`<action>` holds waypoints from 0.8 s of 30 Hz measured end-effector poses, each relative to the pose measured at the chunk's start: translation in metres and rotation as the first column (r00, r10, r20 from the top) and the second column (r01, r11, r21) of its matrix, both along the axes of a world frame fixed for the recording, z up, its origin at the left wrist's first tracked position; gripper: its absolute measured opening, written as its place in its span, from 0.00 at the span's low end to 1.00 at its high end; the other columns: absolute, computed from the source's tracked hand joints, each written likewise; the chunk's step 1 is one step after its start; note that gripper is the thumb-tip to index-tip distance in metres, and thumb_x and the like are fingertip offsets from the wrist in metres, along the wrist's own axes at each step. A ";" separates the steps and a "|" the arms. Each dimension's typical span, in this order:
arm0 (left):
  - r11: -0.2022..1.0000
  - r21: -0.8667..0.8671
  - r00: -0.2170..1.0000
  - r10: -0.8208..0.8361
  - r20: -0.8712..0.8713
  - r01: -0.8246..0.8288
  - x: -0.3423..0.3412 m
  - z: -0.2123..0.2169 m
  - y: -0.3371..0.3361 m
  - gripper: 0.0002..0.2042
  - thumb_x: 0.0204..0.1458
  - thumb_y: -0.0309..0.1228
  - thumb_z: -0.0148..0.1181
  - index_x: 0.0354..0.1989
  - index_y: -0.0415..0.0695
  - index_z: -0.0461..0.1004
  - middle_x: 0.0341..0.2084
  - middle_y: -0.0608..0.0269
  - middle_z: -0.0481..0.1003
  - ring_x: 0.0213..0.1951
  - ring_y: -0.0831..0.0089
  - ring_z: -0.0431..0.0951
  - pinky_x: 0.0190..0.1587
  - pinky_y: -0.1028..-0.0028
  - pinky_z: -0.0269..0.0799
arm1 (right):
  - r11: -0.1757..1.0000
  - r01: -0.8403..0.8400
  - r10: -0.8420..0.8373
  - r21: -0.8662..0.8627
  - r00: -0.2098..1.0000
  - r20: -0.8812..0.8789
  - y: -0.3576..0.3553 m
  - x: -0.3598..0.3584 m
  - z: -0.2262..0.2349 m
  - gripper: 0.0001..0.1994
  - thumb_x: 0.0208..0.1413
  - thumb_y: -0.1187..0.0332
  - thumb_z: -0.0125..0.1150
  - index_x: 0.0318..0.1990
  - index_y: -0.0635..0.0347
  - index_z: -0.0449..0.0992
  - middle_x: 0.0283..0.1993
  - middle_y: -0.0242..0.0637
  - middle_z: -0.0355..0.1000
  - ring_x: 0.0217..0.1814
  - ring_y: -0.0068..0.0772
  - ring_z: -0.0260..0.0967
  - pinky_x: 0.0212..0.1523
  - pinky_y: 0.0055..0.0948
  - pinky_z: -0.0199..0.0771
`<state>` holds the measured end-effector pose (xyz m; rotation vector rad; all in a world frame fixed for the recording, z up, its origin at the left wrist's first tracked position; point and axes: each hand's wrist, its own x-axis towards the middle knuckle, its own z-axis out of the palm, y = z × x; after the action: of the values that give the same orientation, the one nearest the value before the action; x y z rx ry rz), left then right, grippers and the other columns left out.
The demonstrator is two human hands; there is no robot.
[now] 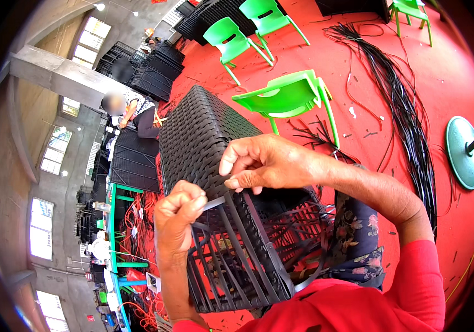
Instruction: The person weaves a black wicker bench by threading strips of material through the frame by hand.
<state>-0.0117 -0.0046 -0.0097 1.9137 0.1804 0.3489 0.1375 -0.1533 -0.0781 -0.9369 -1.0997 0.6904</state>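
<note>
A dark woven furniture piece (198, 141) of flat plastic strips stands in front of me. Its far part is densely woven, while the near end shows an open frame crossed by spaced strips (237, 260). My left hand (176, 213) is closed at the near edge of the weave, thumb and finger pinching a flat strip (215, 203) that catches the light. Just above and to the right hovers my right hand (267, 163), its fingers curled toward the thumb; what they grip, if anything, is hidden.
Green plastic chairs (286, 94) stand beyond the woven piece. A long bundle of black strips (397, 105) lies on the red floor at right, near a round teal stand base (465, 152). Another person (131, 113) sits at far left, and a green-framed rack (114, 221) holds red strands.
</note>
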 end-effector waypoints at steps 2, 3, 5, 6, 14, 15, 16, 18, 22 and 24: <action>0.998 -0.060 0.995 0.043 0.090 -0.038 -0.005 0.001 0.005 0.12 0.39 0.22 0.58 0.09 0.43 0.63 0.25 0.62 0.67 0.30 0.75 0.64 0.35 0.76 0.58 | 0.993 0.088 -0.078 0.085 0.990 -0.115 -0.006 -0.016 -0.004 0.11 0.49 0.72 0.57 0.39 0.65 0.68 0.28 0.33 0.70 0.27 0.19 0.66 0.25 0.21 0.68; 0.983 -0.173 0.987 0.089 0.136 -0.065 -0.009 0.006 0.008 0.13 0.39 0.23 0.57 0.09 0.44 0.61 0.23 0.62 0.66 0.31 0.74 0.64 0.36 0.76 0.58 | 0.962 0.223 -0.211 0.157 0.973 -0.092 -0.008 -0.021 -0.007 0.10 0.50 0.72 0.57 0.40 0.64 0.68 0.30 0.32 0.69 0.26 0.17 0.65 0.24 0.19 0.67; 0.975 -0.211 0.981 0.109 0.162 -0.074 -0.009 0.004 0.014 0.14 0.39 0.26 0.58 0.09 0.45 0.59 0.22 0.63 0.64 0.33 0.72 0.64 0.37 0.78 0.56 | 0.942 0.315 -0.286 0.114 0.933 -0.220 -0.012 -0.025 -0.017 0.09 0.52 0.68 0.55 0.39 0.62 0.69 0.32 0.29 0.68 0.25 0.15 0.64 0.23 0.16 0.66; 0.974 -0.209 0.979 0.120 0.166 -0.084 -0.009 0.002 0.015 0.15 0.39 0.26 0.57 0.08 0.45 0.59 0.21 0.63 0.64 0.33 0.72 0.63 0.37 0.78 0.56 | 0.970 0.240 -0.214 0.025 0.904 -0.371 -0.013 -0.025 -0.023 0.09 0.54 0.65 0.54 0.37 0.61 0.69 0.31 0.28 0.67 0.25 0.14 0.63 0.23 0.15 0.66; 0.989 -0.077 0.977 0.140 0.164 -0.129 -0.017 0.004 0.022 0.16 0.39 0.27 0.58 0.09 0.47 0.56 0.21 0.65 0.61 0.31 0.75 0.63 0.31 0.80 0.54 | 0.938 -0.340 0.179 -0.070 0.646 -0.742 0.003 -0.041 -0.030 0.23 0.50 0.43 0.50 0.37 0.57 0.70 0.32 0.29 0.71 0.31 0.21 0.70 0.31 0.23 0.71; 0.989 -0.096 0.977 0.129 0.172 -0.114 -0.017 0.005 0.021 0.14 0.40 0.25 0.57 0.09 0.44 0.59 0.22 0.63 0.64 0.28 0.78 0.62 0.30 0.81 0.54 | 0.916 -0.399 0.253 -0.033 0.639 -0.726 0.001 -0.042 -0.026 0.24 0.51 0.44 0.49 0.39 0.57 0.70 0.32 0.30 0.72 0.32 0.21 0.70 0.34 0.23 0.72; 0.989 -0.115 0.977 0.117 0.180 -0.098 -0.017 0.005 0.022 0.12 0.40 0.22 0.57 0.10 0.41 0.62 0.23 0.62 0.66 0.25 0.81 0.62 0.28 0.81 0.54 | 0.919 -0.393 0.250 -0.036 0.648 -0.720 0.000 -0.043 -0.017 0.24 0.49 0.44 0.52 0.39 0.57 0.71 0.32 0.30 0.73 0.31 0.20 0.70 0.34 0.22 0.71; 0.997 -0.062 0.973 0.060 0.222 -0.047 -0.017 0.002 0.027 0.11 0.41 0.20 0.57 0.11 0.39 0.65 0.23 0.64 0.66 0.21 0.82 0.62 0.24 0.82 0.55 | 0.929 -0.315 0.088 -0.196 0.699 -0.710 0.004 -0.044 -0.007 0.24 0.46 0.45 0.56 0.37 0.58 0.71 0.30 0.29 0.72 0.29 0.18 0.69 0.32 0.21 0.71; 0.996 0.003 0.974 0.087 0.209 -0.090 -0.023 0.001 0.029 0.12 0.42 0.20 0.58 0.11 0.38 0.65 0.23 0.66 0.66 0.22 0.84 0.63 0.24 0.82 0.56 | 0.920 -0.244 -0.024 -0.308 0.746 -0.665 0.006 -0.053 0.007 0.19 0.45 0.50 0.61 0.32 0.58 0.70 0.26 0.26 0.67 0.26 0.19 0.66 0.27 0.22 0.69; 0.998 0.054 0.977 0.027 0.214 -0.040 -0.023 -0.002 0.032 0.12 0.42 0.23 0.59 0.11 0.38 0.66 0.23 0.67 0.67 0.23 0.84 0.64 0.25 0.82 0.57 | 0.927 -0.190 -0.087 -0.322 0.729 -0.679 0.007 -0.057 0.008 0.16 0.48 0.55 0.60 0.32 0.58 0.69 0.26 0.27 0.67 0.27 0.21 0.67 0.27 0.23 0.70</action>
<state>-0.0350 0.0276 -0.0120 1.9172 0.0606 0.5842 0.0807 -0.1464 -0.0706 -0.8508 -0.3240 1.2092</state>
